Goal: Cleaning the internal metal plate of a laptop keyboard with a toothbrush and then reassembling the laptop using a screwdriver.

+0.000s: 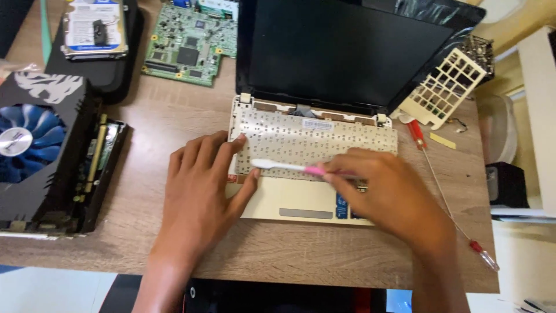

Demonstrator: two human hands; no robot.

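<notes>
A small cream laptop [301,200] lies open on the wooden table [150,122], its dark screen [341,46] tilted back. Its keyboard bed [324,139] is bare, without keycaps. My right hand [394,194] grips a white and pink toothbrush [284,167], with the bristle end resting on the lower left part of the keyboard bed. My left hand [200,188] lies flat with fingers spread, pressing the laptop's left edge and the table beside it.
A black graphics card with a blue fan [40,156] sits at the left. A hard drive [95,26] and a green circuit board [188,43] lie at the back. A white keyboard frame [449,87] and a red screwdriver [418,134] lie at the right.
</notes>
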